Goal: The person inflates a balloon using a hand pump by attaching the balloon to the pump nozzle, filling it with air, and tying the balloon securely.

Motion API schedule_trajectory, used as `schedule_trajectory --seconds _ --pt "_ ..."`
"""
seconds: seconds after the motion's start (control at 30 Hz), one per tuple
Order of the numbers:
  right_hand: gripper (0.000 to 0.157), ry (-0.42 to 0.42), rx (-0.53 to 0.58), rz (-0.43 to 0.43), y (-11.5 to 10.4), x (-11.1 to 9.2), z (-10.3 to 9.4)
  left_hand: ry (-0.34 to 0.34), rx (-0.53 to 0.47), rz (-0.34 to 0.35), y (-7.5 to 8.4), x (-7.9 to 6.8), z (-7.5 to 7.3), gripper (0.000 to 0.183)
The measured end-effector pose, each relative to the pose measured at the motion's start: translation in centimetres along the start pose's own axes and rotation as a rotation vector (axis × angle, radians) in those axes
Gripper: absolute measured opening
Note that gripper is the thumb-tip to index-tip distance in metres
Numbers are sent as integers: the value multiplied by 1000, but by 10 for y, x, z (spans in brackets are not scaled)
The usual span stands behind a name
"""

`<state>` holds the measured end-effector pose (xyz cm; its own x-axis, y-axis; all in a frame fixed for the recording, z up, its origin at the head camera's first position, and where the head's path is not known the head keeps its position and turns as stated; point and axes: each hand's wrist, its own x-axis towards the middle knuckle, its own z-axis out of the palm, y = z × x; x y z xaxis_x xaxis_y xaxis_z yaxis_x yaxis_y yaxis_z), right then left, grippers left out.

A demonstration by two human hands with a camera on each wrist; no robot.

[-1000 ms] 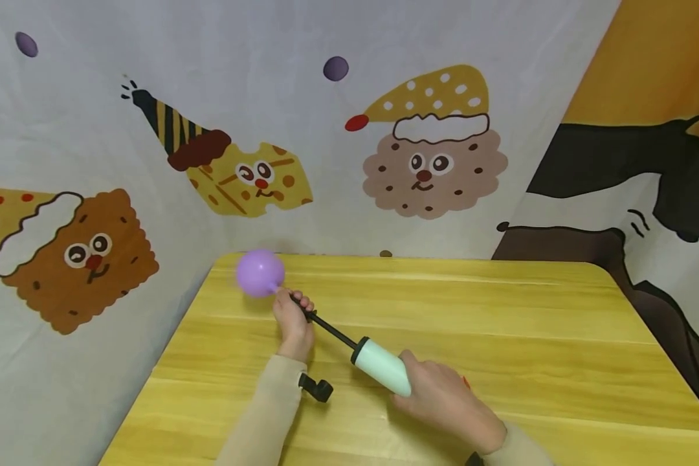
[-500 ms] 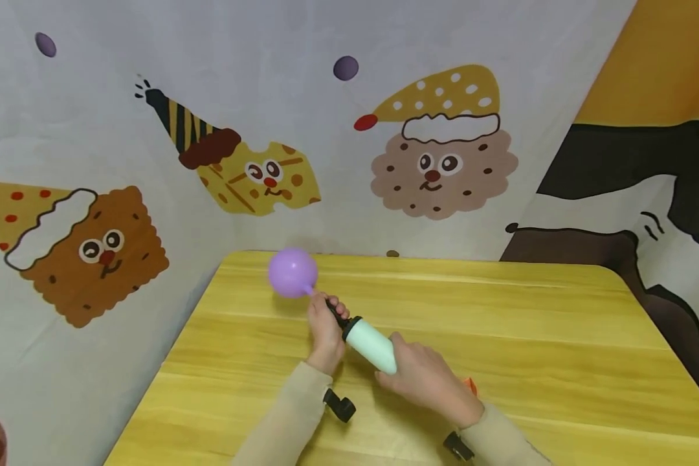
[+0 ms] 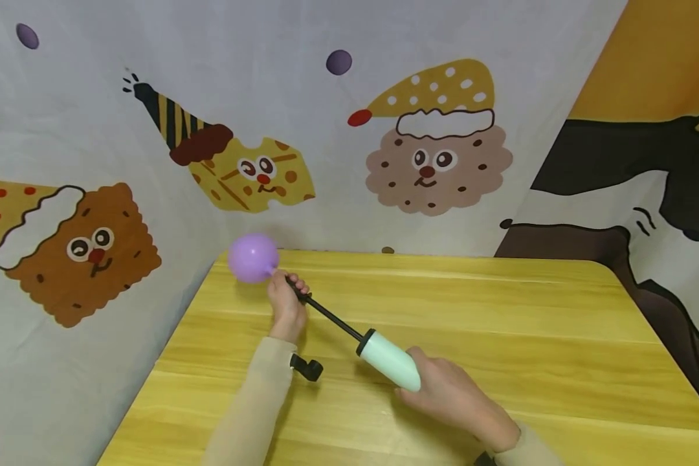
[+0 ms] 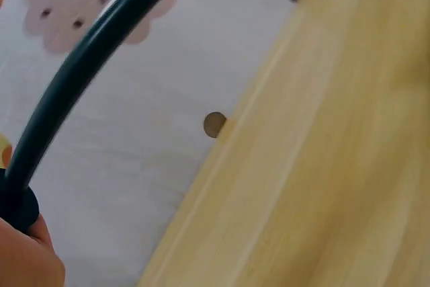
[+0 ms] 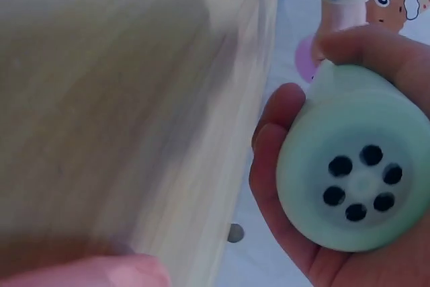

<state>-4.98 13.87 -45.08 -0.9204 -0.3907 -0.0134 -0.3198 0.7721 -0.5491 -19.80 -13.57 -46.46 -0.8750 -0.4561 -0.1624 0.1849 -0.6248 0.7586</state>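
Observation:
A mint-green balloon hand pump (image 3: pixel 390 359) lies aslant between the two hands, its black rod (image 3: pixel 334 318) drawn well out of the barrel. My right hand (image 3: pixel 457 398) grips the barrel; in the right wrist view its fingers curl round the pump's end (image 5: pixel 356 186), which has a ring of dark holes. My left hand (image 3: pixel 287 301) holds the black nozzle end together with the neck of a round, partly inflated purple balloon (image 3: pixel 254 258). In the left wrist view the rod (image 4: pixel 74 72) runs up from the left hand (image 4: pixel 30 257) at the lower left corner.
A yellow wood-grain table (image 3: pixel 530 336) lies under the hands. Behind it hangs a white cloth (image 3: pixel 326 226) with cartoon prints. A pink object (image 5: pixel 101 272) shows at the bottom edge of the right wrist view. Each sleeve carries a black wrist mount (image 3: pixel 307 367).
Half a second ago the rod was pushed into the barrel; now it is drawn out again, as it was one second ago. The right hand and barrel have moved away from the left hand.

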Motion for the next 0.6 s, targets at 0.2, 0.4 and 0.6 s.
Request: schedule_trajectory --seconds 0.2,0.4,0.6 --pt "53 5 -19 5 -2 7 8 -16 2 -5 -7 -17 5 28" --pt "49 12 -16 42 -15 23 9 -24 -8 -35 -32 -48 14 26" --pt "50 31 -28 26 -22 36 11 -27 72 -83 -47 -63 16 27"
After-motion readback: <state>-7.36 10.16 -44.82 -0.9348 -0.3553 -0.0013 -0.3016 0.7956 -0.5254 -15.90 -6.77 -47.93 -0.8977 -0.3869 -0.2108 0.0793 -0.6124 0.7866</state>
